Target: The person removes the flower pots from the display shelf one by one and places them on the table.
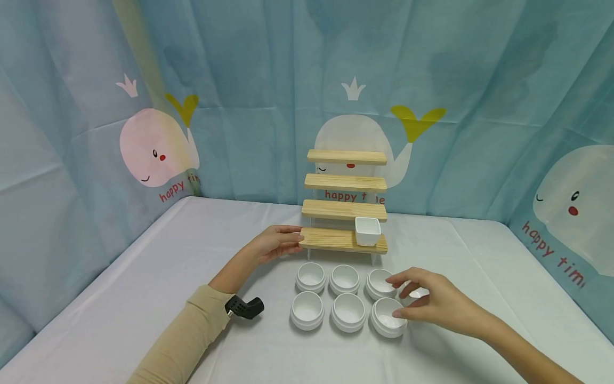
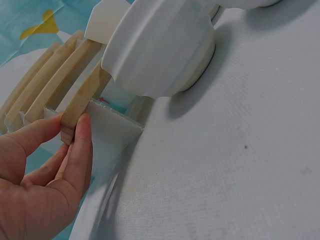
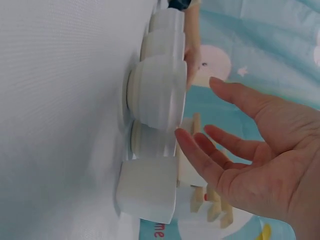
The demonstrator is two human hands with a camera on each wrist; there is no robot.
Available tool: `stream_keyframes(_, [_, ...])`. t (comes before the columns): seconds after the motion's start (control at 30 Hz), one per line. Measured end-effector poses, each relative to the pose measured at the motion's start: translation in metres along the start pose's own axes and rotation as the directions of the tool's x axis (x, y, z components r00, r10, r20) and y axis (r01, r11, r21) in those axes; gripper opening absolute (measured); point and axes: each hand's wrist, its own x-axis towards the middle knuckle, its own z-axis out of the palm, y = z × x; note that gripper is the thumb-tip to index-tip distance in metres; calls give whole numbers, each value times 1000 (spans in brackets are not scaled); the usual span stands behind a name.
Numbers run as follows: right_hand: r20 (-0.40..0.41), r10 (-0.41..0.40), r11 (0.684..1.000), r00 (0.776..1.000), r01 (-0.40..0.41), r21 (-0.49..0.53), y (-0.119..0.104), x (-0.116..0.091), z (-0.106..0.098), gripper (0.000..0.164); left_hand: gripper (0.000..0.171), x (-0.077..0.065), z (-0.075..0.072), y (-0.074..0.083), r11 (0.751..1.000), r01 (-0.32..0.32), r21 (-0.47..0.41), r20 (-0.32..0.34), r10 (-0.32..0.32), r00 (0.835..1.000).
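Observation:
My left hand (image 1: 275,244) pinches the left end of the lowest board of a four-step wooden display stand (image 1: 331,239), thumb above and fingers below in the left wrist view. On that board's right part sits a square white bowl (image 1: 367,232). In front of the stand, round white bowls (image 1: 348,312) stand in two rows. My right hand (image 1: 431,298) hovers over the right end of these rows, thumb and fingers spread apart and holding nothing. Its fingertips are near a front round bowl (image 3: 157,92). Another square white bowl (image 3: 147,190), partly hidden in the head view, stands on the table beside them.
A white cloth covers the table (image 1: 479,261). Behind it hangs a blue curtain (image 1: 259,144) with whale prints, close to the back of the stand. A black device (image 1: 245,308) is strapped to the left wrist, over a beige sleeve (image 1: 184,333).

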Motion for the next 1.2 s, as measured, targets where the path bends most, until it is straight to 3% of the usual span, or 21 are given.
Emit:
stream_keyframes(0.2, [-40,0,1000,999,-1,-17,0,1,-3,45,52,0,0,0,1000,1,4,0,-1,1000])
stream_keyframes(0.67, [-55,103,995,993,-104,-9,-2,5,-9,39,52,-1,1,2,1000,6,2,-3,-6,1000])
stream_keyframes(1.2, [-101,119,992,988,-121,-16,1,15,-19,37,52,1,0,1,1000,9,-7,1,-9,1000])
